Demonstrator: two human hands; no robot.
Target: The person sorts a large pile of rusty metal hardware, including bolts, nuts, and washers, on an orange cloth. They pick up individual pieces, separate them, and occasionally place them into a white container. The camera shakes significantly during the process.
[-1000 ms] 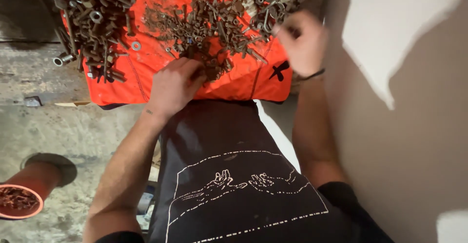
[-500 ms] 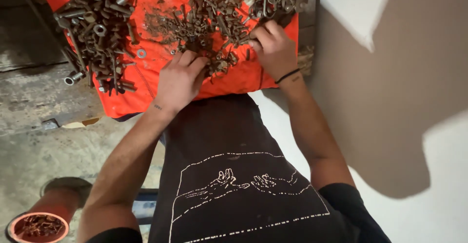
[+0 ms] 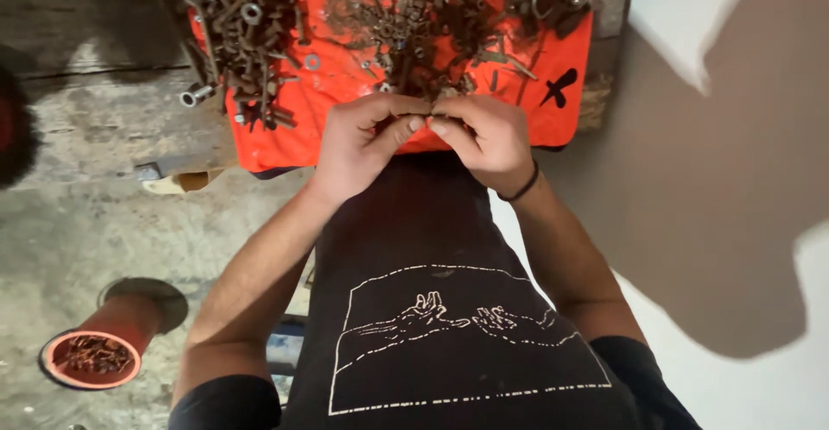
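Note:
My left hand [image 3: 367, 136] and my right hand [image 3: 485, 136] meet at the near edge of an orange cloth [image 3: 345, 128]. Their fingertips pinch together on a small rusty piece [image 3: 426, 119], too small to name. Just beyond the fingers lies a heap of rusty screws and small hardware [image 3: 423, 24]. My right wrist wears a black band [image 3: 522, 186].
A second heap of larger bolts and nuts [image 3: 242, 24] sits on the cloth at the left. A red cup [image 3: 91, 357] holding rusty pieces stands on the concrete floor at lower left. A white wall [image 3: 734, 180] rises on the right.
Both hands have drawn back from the heap toward my body and come together at the cloth's near edge. The camera view has shifted, so the cloth sits higher in frame.

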